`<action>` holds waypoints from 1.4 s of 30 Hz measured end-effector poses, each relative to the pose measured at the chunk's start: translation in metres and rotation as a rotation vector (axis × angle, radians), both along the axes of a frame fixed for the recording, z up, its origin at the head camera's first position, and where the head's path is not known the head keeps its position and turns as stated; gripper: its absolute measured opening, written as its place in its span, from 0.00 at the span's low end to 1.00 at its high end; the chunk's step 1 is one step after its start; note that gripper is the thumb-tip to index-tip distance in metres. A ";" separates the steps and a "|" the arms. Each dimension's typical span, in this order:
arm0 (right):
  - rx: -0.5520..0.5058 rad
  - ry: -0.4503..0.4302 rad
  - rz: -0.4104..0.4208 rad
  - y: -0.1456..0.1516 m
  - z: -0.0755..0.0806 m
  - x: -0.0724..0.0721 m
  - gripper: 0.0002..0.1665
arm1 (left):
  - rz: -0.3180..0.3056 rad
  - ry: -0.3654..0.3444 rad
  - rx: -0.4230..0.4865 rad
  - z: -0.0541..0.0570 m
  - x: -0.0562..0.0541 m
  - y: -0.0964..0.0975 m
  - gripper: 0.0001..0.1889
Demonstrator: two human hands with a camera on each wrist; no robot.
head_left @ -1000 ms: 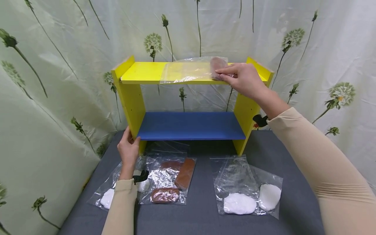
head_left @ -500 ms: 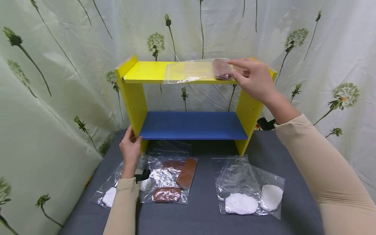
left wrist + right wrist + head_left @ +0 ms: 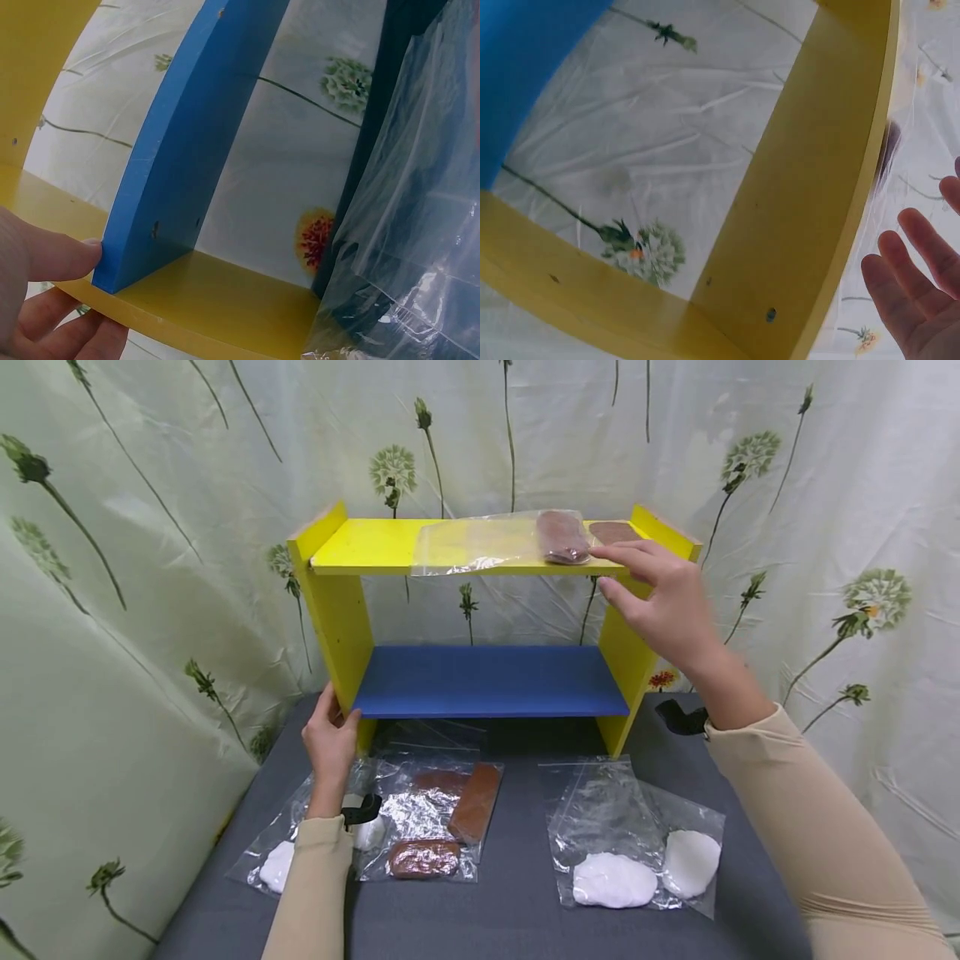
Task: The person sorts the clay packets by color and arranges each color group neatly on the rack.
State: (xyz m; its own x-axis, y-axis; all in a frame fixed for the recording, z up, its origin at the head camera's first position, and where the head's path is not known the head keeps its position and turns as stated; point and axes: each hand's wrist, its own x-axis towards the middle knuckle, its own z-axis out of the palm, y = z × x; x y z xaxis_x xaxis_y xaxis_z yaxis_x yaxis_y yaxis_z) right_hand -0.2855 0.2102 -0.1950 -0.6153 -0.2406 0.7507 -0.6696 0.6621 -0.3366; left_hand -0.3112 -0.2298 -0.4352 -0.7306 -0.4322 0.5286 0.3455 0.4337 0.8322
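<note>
A yellow shelf unit (image 3: 333, 627) with a blue middle shelf (image 3: 487, 681) stands on the table. At its lower left, my left hand (image 3: 330, 743) grips the yellow side panel, the thumb (image 3: 64, 251) on the blue shelf's front corner and the fingers curled behind the panel. On the yellow top lies a clear zip bag (image 3: 480, 543) with a flat brown piece (image 3: 562, 537) at its right end. To its right lies another brown piece (image 3: 611, 532), partly hidden behind my right hand (image 3: 663, 602). That hand holds nothing; its straight fingers hover at the top shelf's front edge, beside the bag.
In front of the unit's left side lie clear bags with brown slabs (image 3: 475, 802) and white lumps (image 3: 277, 867), partly under my left forearm. Two white pieces (image 3: 615, 881) in clear bags lie at the front right. A flowered curtain (image 3: 480, 435) hangs close behind.
My right hand has let go of the bagged brown piece on the top shelf and drawn back right and down, uncovering another brown piece. The left hand keeps its grip.
</note>
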 end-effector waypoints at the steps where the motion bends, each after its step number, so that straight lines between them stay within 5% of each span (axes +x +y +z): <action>1: 0.001 0.015 0.004 -0.001 -0.005 0.002 0.23 | 0.002 0.000 -0.005 0.000 0.000 0.000 0.35; 11: -0.012 0.034 0.155 -0.019 -0.068 0.011 0.28 | 0.009 0.013 -0.021 -0.001 0.000 0.000 0.35; 28: -0.073 -0.351 0.287 -0.066 -0.184 0.012 0.34 | -0.004 -0.001 -0.011 -0.001 0.000 -0.001 0.36; 42: 0.006 -0.590 0.345 -0.094 -0.242 0.005 0.39 | -0.009 -0.008 -0.010 0.000 0.002 -0.001 0.35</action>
State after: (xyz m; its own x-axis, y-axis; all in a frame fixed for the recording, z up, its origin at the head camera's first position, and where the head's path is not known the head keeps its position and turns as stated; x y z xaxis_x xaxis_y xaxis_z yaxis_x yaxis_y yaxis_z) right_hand -0.2801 0.1162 -0.4366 -0.8087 -0.4991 0.3112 -0.5480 0.4468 -0.7072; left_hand -0.3096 -0.2311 -0.4351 -0.7387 -0.4203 0.5270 0.3426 0.4393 0.8305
